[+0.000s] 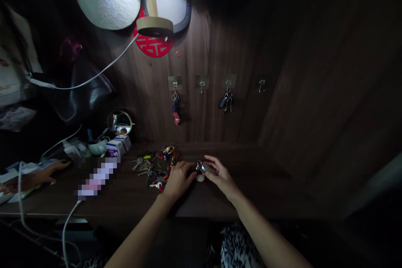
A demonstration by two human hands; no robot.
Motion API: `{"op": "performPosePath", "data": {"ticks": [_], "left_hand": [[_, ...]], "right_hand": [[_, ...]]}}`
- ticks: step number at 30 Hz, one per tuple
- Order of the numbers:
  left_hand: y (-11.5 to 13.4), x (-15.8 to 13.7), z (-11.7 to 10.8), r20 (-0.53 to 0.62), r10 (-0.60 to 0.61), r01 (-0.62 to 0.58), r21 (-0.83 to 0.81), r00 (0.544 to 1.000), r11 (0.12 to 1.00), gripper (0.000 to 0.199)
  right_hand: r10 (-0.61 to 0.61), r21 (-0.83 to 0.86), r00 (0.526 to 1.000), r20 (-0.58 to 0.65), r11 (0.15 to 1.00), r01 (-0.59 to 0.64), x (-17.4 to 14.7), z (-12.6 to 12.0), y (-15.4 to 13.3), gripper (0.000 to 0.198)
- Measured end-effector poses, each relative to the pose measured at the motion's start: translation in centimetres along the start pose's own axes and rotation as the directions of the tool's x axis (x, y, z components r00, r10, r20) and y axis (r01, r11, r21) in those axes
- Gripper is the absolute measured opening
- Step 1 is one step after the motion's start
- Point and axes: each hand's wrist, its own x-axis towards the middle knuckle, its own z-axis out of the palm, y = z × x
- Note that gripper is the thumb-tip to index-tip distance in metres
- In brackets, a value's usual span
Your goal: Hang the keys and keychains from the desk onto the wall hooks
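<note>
Head view shows the right hand (220,174) pinching a small metal key ring (202,167) just above the dark tabletop (266,192), with a pale round tag (200,178) beneath it. Beside it, the left hand (178,180) rests curled, touching a pile of keys (155,167). Dim light hides the ring's details.

a pile of keys (156,168) lies on the counter (270,192), left of both hands; four wall hooks (202,85) hang behind; a round mirror (119,122) stands further left.
</note>
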Motion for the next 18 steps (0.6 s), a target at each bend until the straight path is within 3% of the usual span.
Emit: {"op": "performPosePath", "data": {"ticks": [5,10,18], "left_hand": [[0.9,0.7,0.8,-0.052,-0.095,0.085,-0.177,0.994,0.981,0.019],[0.8,1.0,0.3,-0.031,-0.244,0.203,-0.457,0.969,0.866,0.026],[1.2,2.2,-0.7,0.013,-0.297,0.227,-0.678,0.955,0.699,0.033]], "right_hand": [[0.027,0.095,1.0,-0.005,0.995,-0.027,-0.4,0.2,-0.6,0.052],[0.018,0.052,1.0,-0.017,0.999,-0.017,-0.4,-0.1,-0.5,0.047],[-0.003,0.055,1.0,0.027,0.998,0.001,-0.6,0.0,-1.0,0.035]]}}
